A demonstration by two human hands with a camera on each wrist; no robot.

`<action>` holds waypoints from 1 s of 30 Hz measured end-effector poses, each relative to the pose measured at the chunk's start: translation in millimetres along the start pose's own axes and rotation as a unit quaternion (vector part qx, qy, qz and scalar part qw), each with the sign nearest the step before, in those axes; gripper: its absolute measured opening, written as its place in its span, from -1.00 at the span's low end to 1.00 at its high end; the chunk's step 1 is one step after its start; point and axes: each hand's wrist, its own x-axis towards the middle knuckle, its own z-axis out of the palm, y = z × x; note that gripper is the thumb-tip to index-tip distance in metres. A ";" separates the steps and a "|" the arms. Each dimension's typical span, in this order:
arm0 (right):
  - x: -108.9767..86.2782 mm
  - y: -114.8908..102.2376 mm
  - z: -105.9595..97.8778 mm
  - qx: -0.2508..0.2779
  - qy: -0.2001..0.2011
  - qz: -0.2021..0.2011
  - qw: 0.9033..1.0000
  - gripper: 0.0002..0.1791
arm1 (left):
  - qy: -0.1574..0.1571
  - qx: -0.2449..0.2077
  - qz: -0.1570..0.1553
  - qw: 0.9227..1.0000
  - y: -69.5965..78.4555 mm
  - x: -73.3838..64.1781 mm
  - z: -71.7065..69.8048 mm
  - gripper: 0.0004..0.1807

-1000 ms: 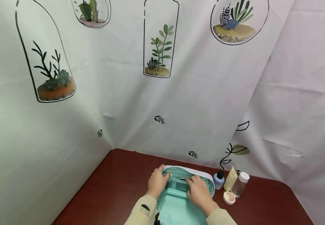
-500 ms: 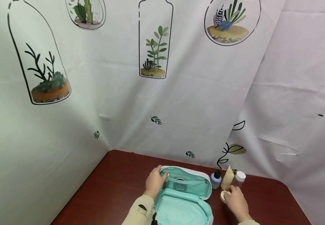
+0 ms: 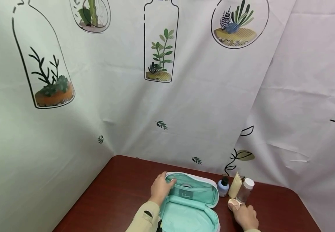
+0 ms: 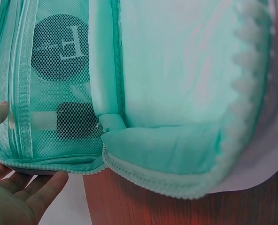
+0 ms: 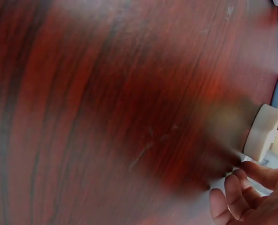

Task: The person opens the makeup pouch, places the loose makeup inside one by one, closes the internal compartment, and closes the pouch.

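the reddish-brown counter (image 3: 109,190) carries everything as it did a second ago. on it the mint-lined bag (image 3: 185,216) lies unfolded, its lid raised at the far side; the bag has hardly shifted. the mesh pocket (image 4: 45,93) inside that lid was under the right hand a second ago and is now left alone.

the left hand (image 3: 159,188) is where it was, thumb inside the lid's edge and fingers behind, pinching it. the right hand (image 3: 245,217) has made the big move, out to the right of the bag, and in the last half second has dropped a little nearer the person, fingers bent and partly closed. the work seems to have turned from the pocket to the loose items.

of those, the clear bottle (image 3: 244,194), the cream tube (image 3: 235,187) and the small blue bottle (image 3: 222,189) stand in their places, untouched. behind the mesh show a dark disc (image 4: 59,49) and a dark cap (image 4: 75,119).

smallest of the loose items, the round compact (image 5: 261,133) sits in front of the tube and clear bottle. right thumb and fingertips are at its rim, apparently in a pinch; whether it has left the counter i cannot tell.
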 end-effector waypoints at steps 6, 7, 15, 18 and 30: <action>-2.1 0.7 -0.8 0.032 0.040 -0.032 0.998 -0.23 | -0.003 -0.003 -0.001 1.000 0.8 -1.9 1.2 -0.35; -2.2 0.0 -1.3 0.043 0.046 -0.034 0.997 -0.27 | -0.002 -0.004 0.000 1.000 0.8 -2.0 1.3 -0.35; -3.3 -9.6 -7.1 0.134 0.136 -0.083 0.978 -0.65 | 0.004 0.003 0.007 1.000 -1.5 0.0 1.1 -0.35; -6.3 -25.8 -15.0 0.167 0.175 -0.102 0.965 -0.69 | 0.004 0.001 0.007 1.000 -2.0 0.2 0.2 -0.35; -25.3 -107.1 -22.7 0.243 0.132 -0.328 0.903 -0.62 | 0.000 -0.008 0.004 1.000 -3.0 -0.2 -0.8 -0.36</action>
